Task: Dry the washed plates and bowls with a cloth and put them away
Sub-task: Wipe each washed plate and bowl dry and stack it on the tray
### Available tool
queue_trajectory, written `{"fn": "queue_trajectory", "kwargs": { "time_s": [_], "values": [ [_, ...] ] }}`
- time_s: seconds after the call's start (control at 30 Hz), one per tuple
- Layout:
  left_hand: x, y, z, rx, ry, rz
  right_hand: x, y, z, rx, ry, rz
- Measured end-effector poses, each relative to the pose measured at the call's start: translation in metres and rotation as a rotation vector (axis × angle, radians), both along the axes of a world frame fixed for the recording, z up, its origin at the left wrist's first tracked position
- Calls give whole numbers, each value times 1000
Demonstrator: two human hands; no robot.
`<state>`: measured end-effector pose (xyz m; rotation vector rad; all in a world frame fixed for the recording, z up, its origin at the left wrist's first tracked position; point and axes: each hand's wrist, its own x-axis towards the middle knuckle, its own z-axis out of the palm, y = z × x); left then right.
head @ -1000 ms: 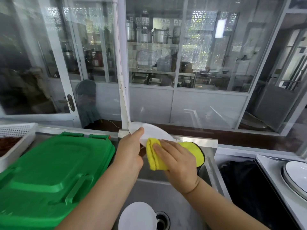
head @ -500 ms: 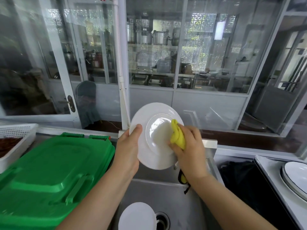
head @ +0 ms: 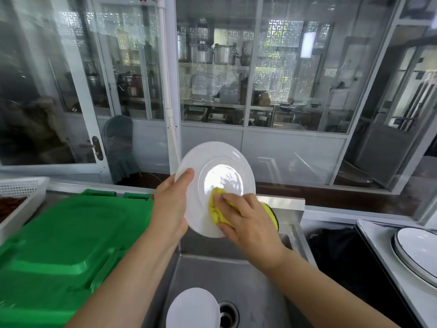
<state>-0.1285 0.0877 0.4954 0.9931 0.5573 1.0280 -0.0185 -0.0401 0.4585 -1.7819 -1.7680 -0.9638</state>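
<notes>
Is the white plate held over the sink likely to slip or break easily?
The white plate looks glossy, so probably slippery. It seems rigid ceramic, likely fragile above the steel sink. The left hand grips only its rim while the yellow cloth presses it.

We hold a white plate (head: 214,183) upright over the sink (head: 208,271) with our left hand (head: 171,204); our right hand (head: 246,218) presses a yellow cloth (head: 216,209) against it.
</notes>
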Motion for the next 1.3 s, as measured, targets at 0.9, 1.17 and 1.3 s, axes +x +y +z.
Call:
{"fn": "queue_trajectory", "kwargs": {
  "time_s": [0.9, 1.17, 1.3],
  "values": [
    [1, -12, 0, 54, 92, -115, 7, -1, 23, 189, 111, -130],
    [-7, -14, -3, 57, 79, -136, 22, -16, -3, 122, 64, 57],
    [-10, -14, -4, 75, 85, -161, 36, -16, 19, 300, 306, -43]
  ]
}}
